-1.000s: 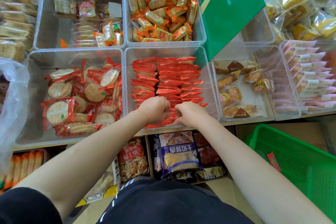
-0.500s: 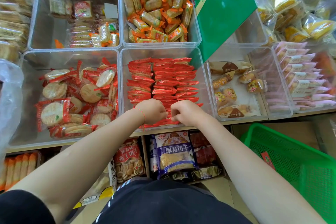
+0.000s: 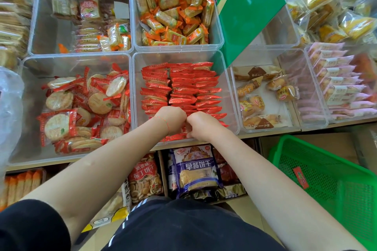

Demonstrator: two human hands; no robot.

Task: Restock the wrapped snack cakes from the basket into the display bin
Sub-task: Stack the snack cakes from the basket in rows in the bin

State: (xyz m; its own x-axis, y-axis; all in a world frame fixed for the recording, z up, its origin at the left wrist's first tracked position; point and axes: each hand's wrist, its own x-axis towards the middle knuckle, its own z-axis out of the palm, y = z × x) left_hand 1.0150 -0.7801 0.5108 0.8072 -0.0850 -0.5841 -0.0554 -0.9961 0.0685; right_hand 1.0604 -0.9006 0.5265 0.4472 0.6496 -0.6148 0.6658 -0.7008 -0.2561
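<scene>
Both hands, left and right, have drawn together, fingers curled, grips pinching red-wrapped snack cakes in the clear plastic bin at frame centre; tidying nearly done.

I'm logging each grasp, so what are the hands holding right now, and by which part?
Both the left hand and right hand are curled among the red-wrapped packets at the bin's near end; the exact hold is hidden.

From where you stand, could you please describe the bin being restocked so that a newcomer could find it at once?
Find the tall green box leaning over the shelf of clear bins. The display bin sits just below and left of it, in the front row, with both hands at its near edge. Unlike its neighbours' loose piles, it holds red packets in two tidy rows.
</scene>
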